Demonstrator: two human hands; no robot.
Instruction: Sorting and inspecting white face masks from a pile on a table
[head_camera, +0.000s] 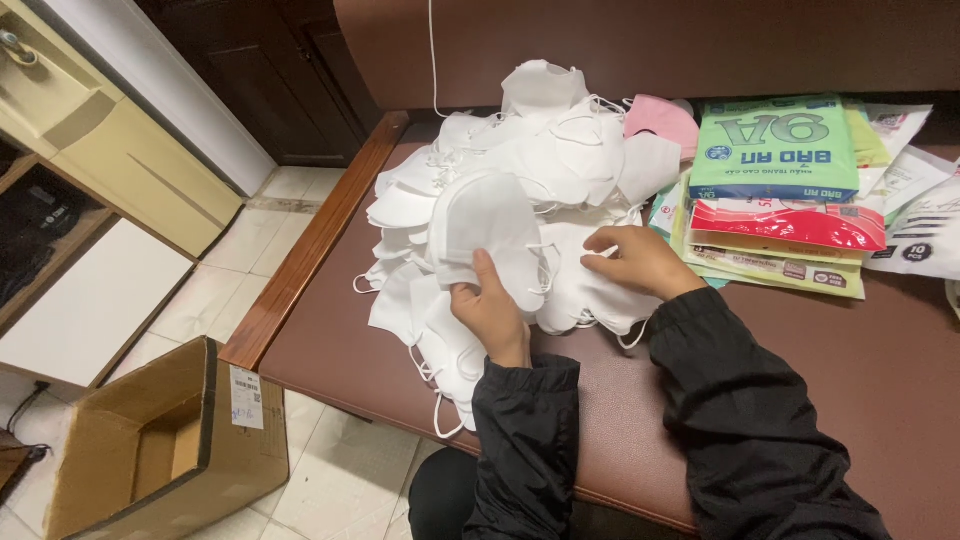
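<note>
**Sorting white face masks on a padded bench**

The left hand (492, 315) pinched one folded white mask (487, 228) by its lower edge, grip closed on it, holding it upright just above the heap of white masks (540, 170) on the brown bench (340, 350). The right hand (640, 262) rested on the heap, fingers curled over a mask; whether it gripped one could not be told. Stacked mask packets (775, 160) lay to the right, an open cardboard box (160, 450) on the tiled floor. Lifting the mask well would likely mean keeping its ear loops free of neighbouring masks.
</note>
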